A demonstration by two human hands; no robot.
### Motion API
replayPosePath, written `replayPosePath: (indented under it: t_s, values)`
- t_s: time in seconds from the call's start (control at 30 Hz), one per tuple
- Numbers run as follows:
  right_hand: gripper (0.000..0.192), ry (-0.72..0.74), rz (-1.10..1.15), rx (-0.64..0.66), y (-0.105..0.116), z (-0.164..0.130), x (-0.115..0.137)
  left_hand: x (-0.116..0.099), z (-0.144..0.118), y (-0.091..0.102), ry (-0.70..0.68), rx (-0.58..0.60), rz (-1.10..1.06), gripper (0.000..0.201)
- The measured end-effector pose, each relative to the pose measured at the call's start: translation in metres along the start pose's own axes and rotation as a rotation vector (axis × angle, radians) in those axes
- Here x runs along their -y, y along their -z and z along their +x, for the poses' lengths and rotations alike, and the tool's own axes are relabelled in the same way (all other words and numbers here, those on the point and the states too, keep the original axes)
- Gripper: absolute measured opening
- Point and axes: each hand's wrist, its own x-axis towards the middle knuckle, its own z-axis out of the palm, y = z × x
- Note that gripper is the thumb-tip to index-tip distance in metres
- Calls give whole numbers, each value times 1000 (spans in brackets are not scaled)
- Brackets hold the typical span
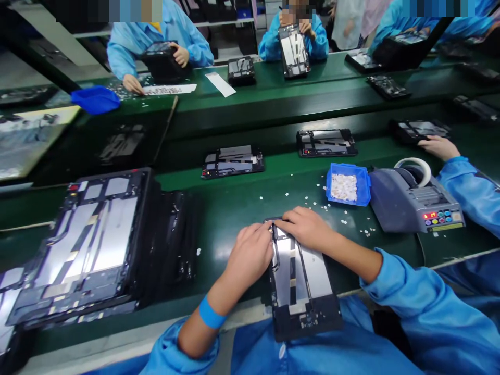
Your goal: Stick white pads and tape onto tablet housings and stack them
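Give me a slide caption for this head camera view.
Both hands, left hand and right hand, press on the top edge of a tablet frame beside a blue parts tray.

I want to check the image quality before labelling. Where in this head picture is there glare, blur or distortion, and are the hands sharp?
Head view: both hands, left hand and right hand, are fairly sharp on the tablet frame; glare whitens the metal plates of the stack of frames, which is smeared by blur; the conveyor belt edges bend with wide-angle distortion; faces across it are pixelated.
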Motion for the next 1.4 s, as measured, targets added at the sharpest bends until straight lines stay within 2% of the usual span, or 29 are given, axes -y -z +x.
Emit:
replayPosePath:
  t_s: [0.1, 0.23, 0.4, 0.47, 0.6, 0.77, 1.0, 1.27, 1.4]
  values:
    - [29, 23, -33, 37, 1, 1, -4, 1, 1, -1, -18, 8, 33, 18]
    - [30, 63, -66, 83, 5, 3, -10, 4, 5, 6, -2, 19, -66, 17]
    - [32, 99, -38, 118, 9, 6, -17, 10, 15, 17, 194, -16, -406, 11]
    - [33, 103, -30, 117, 8, 6, -20, 14, 22, 19, 267, 6, -512, 11]
    - [33, 97, -42, 114, 5, 4, -22, 21, 39, 15, 344, 150, -591, 17]
    - [32, 97, -56, 111, 2, 4, -22, 25, 52, 5, 430, 163, -628, 18]
    - [28, 91, -57, 86, 1, 4, -22, 19, 49, -4, 631, 101, -908, 25]
    - [27, 96, -17, 93, 2, 5, -23, 14, 42, -18, 719, -30, -939, 24]
    - [27, 103, -11, 102, 3, 5, -24, 12, 41, -22, 700, -71, -855, 20]
